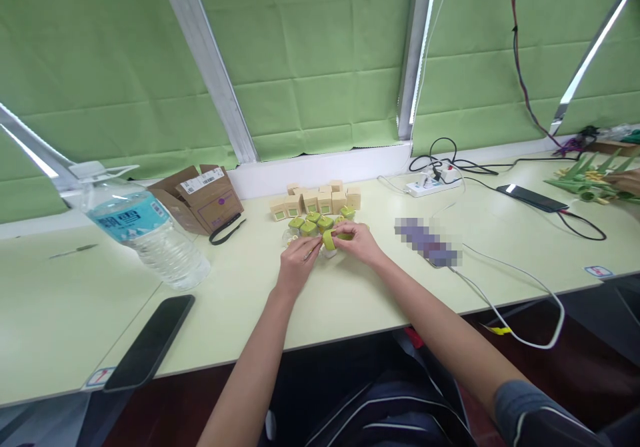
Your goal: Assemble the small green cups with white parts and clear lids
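Right hand (359,242), green strip (328,240) at its fingertips (336,236).

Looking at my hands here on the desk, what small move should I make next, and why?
I'd probably ease the curved green piece downward with your right hand, while your left hand steadies it. It arches up between your fingertips, whereas the small containers just beyond appear to have their green tops in place.

No text can be read; bottle label (131,218) and carton sticker (203,181) are blurred.
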{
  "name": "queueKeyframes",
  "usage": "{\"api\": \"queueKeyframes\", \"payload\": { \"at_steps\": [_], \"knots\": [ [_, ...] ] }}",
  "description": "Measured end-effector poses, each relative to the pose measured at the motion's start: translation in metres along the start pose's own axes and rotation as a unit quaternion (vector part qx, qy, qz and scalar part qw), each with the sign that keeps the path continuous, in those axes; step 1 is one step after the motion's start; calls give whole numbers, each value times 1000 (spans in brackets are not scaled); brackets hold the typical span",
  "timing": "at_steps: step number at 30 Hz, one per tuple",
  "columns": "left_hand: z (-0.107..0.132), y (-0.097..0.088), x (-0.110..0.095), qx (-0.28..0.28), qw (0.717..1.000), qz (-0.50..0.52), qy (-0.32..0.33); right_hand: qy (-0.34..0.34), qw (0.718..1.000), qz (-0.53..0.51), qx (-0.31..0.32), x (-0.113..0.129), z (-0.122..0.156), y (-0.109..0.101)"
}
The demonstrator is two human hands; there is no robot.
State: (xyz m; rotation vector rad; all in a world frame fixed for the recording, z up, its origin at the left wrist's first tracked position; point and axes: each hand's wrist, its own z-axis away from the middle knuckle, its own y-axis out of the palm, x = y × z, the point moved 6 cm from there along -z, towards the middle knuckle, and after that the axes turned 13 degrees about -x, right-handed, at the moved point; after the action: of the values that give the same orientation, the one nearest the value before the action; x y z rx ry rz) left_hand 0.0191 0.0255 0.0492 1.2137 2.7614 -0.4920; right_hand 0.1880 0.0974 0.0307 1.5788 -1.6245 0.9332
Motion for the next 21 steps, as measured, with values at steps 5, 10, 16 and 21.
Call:
{"api": "queueKeyframes", "payload": {
  "at_steps": [5,10,16,21],
  "knots": [
    [1,0,0,15,1000,0,10,-9,1000,23,6,-1,1,2],
    [4,2,3,29,1000,3,4,-15,999,33,14,1,1,2],
    [5,4,1,31,999,4,9,-35,995,82,37,4,5,4],
    [3,4,-2,9,1000,4,19,-45,995,87,34,6,5,3]
  ]
}}
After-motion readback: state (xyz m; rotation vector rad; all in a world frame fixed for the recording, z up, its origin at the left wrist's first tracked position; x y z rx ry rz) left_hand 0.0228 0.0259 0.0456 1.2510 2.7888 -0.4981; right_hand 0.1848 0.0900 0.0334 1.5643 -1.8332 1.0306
